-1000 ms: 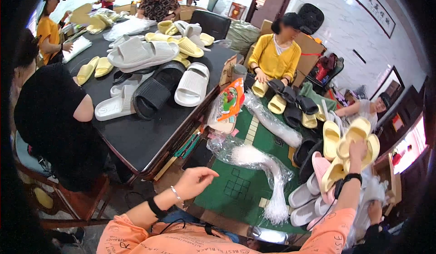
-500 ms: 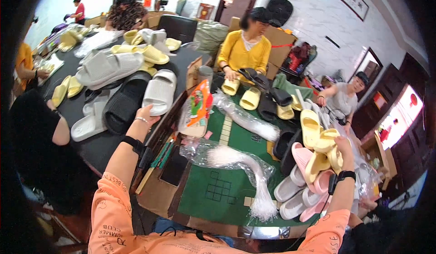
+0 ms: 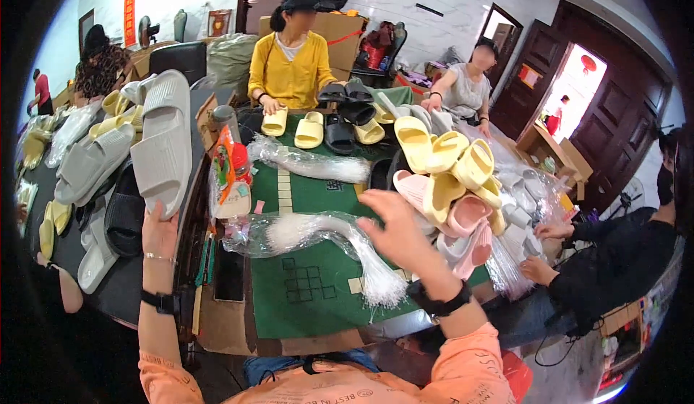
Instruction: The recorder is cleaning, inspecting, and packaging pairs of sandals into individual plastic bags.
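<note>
Two hands were up: left hand (image 3: 160, 232) gripped the grey slipper (image 3: 163, 144) by its heel, long axis upright, far-left above the bench (image 3: 318, 295). Right hand (image 3: 394, 232), fingers spread wide, empty, touched the slipper pile (image 3: 448, 180) right of it.

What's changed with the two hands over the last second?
The left hand reached out to the dark table and now lifts a grey foam slipper. The right hand let go of its yellow slippers and hovers near the yellow and pink slipper pile. The clear plastic bag bundle stayed put.
</note>
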Demonstrator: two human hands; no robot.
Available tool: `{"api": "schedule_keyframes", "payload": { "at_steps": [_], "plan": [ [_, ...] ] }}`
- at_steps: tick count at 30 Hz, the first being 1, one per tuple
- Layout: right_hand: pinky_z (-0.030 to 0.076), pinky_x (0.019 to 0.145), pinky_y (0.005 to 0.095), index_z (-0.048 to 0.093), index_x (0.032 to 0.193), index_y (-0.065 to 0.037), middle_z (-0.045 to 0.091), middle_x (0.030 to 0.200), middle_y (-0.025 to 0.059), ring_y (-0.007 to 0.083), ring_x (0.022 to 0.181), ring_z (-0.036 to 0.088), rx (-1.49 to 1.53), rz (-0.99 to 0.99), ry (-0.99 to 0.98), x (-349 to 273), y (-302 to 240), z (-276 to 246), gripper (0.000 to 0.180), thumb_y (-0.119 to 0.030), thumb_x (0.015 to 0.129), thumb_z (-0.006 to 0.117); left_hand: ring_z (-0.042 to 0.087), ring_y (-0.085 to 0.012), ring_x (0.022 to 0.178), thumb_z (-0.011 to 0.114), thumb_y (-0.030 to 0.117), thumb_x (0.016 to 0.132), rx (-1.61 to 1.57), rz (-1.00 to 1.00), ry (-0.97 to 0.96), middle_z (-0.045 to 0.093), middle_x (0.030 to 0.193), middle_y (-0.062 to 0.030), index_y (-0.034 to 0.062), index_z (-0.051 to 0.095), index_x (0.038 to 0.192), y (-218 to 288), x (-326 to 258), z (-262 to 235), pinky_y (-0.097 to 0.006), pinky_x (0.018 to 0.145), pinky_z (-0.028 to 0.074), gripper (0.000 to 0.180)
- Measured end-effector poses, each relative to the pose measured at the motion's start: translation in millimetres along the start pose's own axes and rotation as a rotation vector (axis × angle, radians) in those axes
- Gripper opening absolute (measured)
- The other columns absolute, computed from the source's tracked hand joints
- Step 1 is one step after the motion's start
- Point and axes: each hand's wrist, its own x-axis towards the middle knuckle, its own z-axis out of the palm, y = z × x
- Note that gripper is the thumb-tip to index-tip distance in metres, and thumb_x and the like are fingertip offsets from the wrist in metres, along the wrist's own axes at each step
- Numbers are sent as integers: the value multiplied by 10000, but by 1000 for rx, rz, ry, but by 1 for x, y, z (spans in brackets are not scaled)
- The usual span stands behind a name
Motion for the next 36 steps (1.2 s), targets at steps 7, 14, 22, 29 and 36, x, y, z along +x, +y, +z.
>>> {"api": "schedule_keyframes", "payload": {
  "at_steps": [7,14,22,29,36],
  "plan": [
    [308,930,346,180,1307,-51,369,1246,148,237,1121,387,1044,328,-50,-24,-46,73,674,-250,794,569,429,-208,1100,483,69,810,-62,-376,-307,430,1210,-69,50,335,1223,-22,-99,85,-351,922,361,440],
    [264,978,398,287,1269,-64,351,1284,87,241,1171,344,1771,658,196,-82,-13,89,666,-472,784,490,481,-164,1042,540,93,798,96,-882,-416,488,1143,-55,33,354,1212,-80,-147,94,-322,886,391,459],
    [287,969,400,278,1273,-95,335,1287,66,254,1168,339,1656,753,491,-125,-13,77,740,-502,722,559,541,-143,917,510,161,829,-15,-973,-240,534,1063,-29,52,448,1125,-135,-179,79,-287,798,446,321],
    [312,944,419,303,1228,-4,405,1208,136,278,1116,396,1508,713,816,-129,21,16,557,-279,778,481,521,-130,868,447,7,810,544,-680,-409,556,968,-41,-5,502,1056,-89,-103,66,-261,781,428,252],
    [441,772,316,452,1097,23,546,981,107,216,909,529,1545,1070,110,-134,43,63,399,-88,730,563,481,-76,808,511,109,807,1292,-370,-1017,529,906,2,53,468,1039,-57,-7,99,-214,718,407,242]
  ]
}}
